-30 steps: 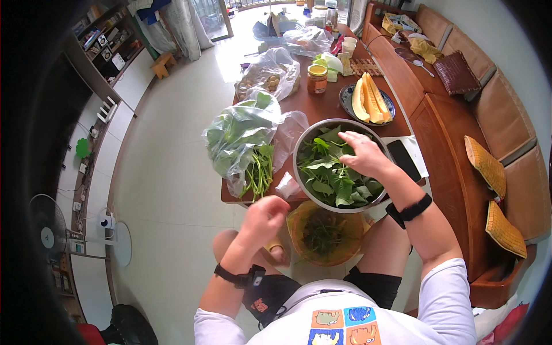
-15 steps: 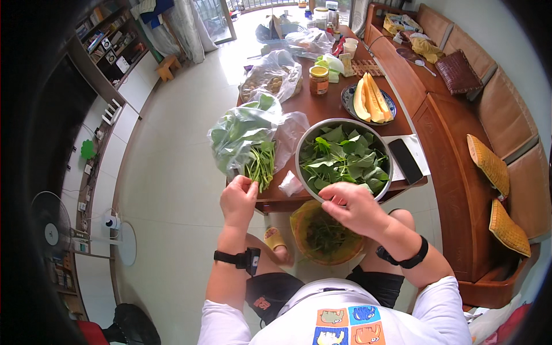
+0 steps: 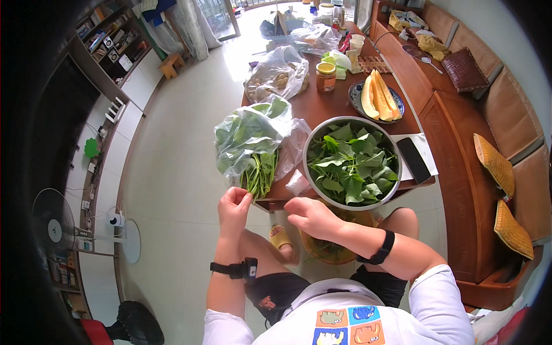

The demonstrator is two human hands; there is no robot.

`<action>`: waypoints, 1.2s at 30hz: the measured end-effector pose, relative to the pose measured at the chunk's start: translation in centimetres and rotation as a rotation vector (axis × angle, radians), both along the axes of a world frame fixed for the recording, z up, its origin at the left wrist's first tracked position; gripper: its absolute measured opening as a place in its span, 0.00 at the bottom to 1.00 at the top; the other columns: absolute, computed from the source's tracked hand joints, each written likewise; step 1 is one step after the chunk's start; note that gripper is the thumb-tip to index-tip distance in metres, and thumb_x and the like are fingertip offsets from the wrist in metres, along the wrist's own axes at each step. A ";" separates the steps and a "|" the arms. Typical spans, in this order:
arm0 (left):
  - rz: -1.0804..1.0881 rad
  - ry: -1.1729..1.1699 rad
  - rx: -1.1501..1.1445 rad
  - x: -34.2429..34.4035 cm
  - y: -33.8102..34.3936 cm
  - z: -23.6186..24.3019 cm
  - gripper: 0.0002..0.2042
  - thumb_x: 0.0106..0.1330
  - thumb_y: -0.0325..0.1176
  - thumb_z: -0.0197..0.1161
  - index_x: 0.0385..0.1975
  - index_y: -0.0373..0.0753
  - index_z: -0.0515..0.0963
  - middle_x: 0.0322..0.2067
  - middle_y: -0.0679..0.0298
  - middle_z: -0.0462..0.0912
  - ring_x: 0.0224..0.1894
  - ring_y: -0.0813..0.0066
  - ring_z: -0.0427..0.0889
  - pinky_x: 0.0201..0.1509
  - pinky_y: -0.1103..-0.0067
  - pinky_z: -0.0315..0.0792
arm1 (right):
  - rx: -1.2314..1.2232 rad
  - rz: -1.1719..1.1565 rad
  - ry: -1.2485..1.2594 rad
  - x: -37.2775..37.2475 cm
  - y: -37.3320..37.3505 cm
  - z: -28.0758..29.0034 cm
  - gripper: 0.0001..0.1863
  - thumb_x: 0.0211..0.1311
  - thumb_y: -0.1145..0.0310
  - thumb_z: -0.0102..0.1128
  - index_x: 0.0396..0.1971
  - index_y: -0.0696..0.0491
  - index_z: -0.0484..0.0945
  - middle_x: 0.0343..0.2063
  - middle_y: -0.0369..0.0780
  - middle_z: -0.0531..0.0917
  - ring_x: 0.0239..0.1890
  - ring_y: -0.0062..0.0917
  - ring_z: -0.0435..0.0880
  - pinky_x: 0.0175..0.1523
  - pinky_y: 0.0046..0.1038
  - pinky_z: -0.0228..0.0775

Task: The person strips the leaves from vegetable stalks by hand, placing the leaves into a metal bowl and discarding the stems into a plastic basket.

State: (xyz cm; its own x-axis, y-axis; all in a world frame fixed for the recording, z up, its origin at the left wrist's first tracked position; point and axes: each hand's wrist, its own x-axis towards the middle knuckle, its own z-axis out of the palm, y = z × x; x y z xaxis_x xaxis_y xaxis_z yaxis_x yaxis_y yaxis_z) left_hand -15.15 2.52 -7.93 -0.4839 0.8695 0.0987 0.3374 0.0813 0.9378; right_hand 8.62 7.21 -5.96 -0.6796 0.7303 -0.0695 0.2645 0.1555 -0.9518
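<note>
My left hand (image 3: 234, 208) is closed in a pinch at the lower ends of the green leafy stems (image 3: 260, 175). These stems stick out of a clear plastic bag (image 3: 247, 138) of leafy greens at the table's near left corner. My right hand (image 3: 313, 218) is in front of the table edge, fingers loosely bent and a little apart, with nothing visible in them. It is over the near left side of a bin with a yellow liner (image 3: 330, 251), partly hiding it. Behind it stands a large metal bowl (image 3: 309, 178) full of picked green leaves (image 3: 351, 164).
A crumpled white tissue (image 3: 298, 183) lies left of the bowl, a black phone (image 3: 414, 160) to its right. Farther back are melon slices on a plate (image 3: 355, 109), a jar (image 3: 325, 77) and another plastic bag (image 3: 279, 75). A wooden sofa (image 3: 460, 190) runs along the right.
My right hand has moved left and down, from the bowl's near rim toward my left hand. My left hand stays by the stem ends, slightly lower. The view has shifted a little.
</note>
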 end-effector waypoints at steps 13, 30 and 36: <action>-0.129 -0.328 0.079 -1.2 -2.5 0.7 0.03 0.64 0.23 0.63 0.29 0.34 0.77 0.24 0.73 0.77 0.26 0.91 0.71 0.29 0.89 0.66 | -0.266 -0.201 0.041 -7.7 3.3 -3.0 0.23 0.59 0.69 0.56 0.54 0.62 0.75 0.41 0.47 0.83 0.40 0.31 0.84 0.43 0.28 0.77; 0.085 0.028 -0.024 1.1 2.4 -0.4 0.08 0.62 0.30 0.65 0.26 0.32 0.78 0.22 0.66 0.82 0.25 0.83 0.76 0.31 0.83 0.71 | -0.462 -0.152 0.461 0.1 -1.2 4.7 0.07 0.62 0.75 0.61 0.39 0.59 0.81 0.30 0.37 0.83 0.30 0.17 0.82 0.33 0.19 0.76; 0.069 0.169 -0.093 2.1 2.2 0.7 0.09 0.60 0.33 0.67 0.29 0.33 0.78 0.22 0.64 0.82 0.24 0.81 0.76 0.30 0.81 0.71 | -0.421 -0.197 0.465 5.8 -3.1 6.6 0.11 0.59 0.81 0.61 0.37 0.53 0.71 0.30 0.33 0.78 0.31 0.15 0.81 0.30 0.16 0.74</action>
